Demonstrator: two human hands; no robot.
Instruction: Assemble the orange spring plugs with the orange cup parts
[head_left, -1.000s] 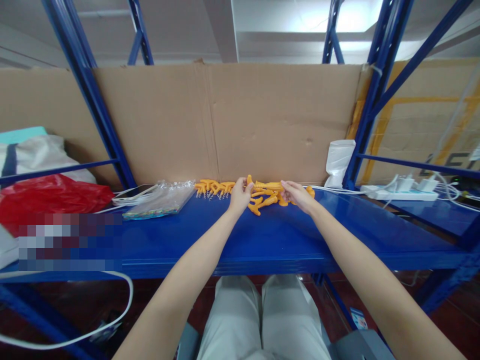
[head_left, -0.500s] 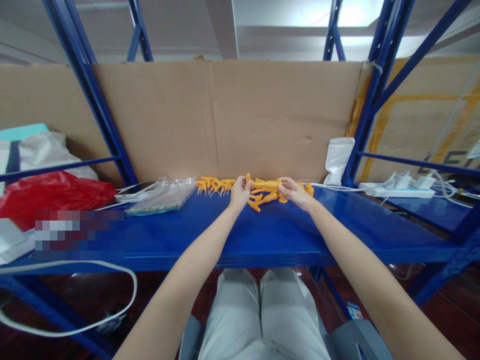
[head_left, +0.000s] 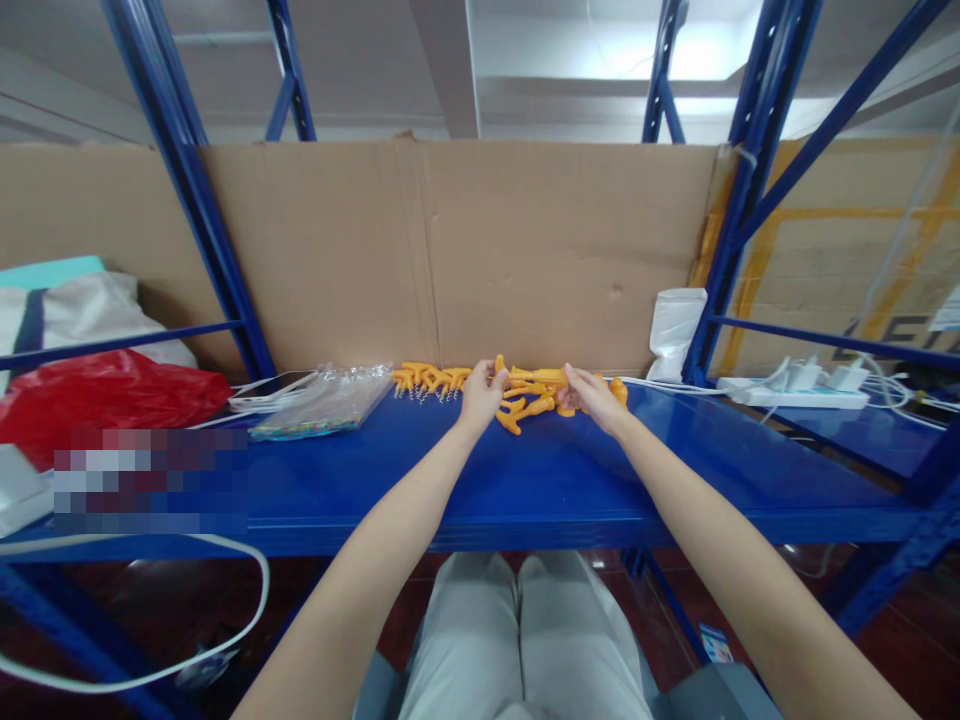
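A heap of small orange plastic parts (head_left: pixel 534 392) lies at the back of the blue shelf (head_left: pixel 525 480), against the cardboard wall. My left hand (head_left: pixel 481 393) is closed in a pinch on one orange part at the heap's left end. On the heap's right side my right hand (head_left: pixel 592 395) rests with its fingers curled round another orange part. A row of more orange parts with small metal springs (head_left: pixel 430 377) lies just left of my left hand.
A clear plastic bag (head_left: pixel 324 400) and a phone lie left of the parts. Further left are a red bag (head_left: pixel 97 392) and white cable. A white pouch (head_left: pixel 673 322) leans on the blue upright at right, with a power strip (head_left: pixel 787 390) beyond it.
Both hands stay at the orange heap with only small finger shifts. The view has tipped slightly down.
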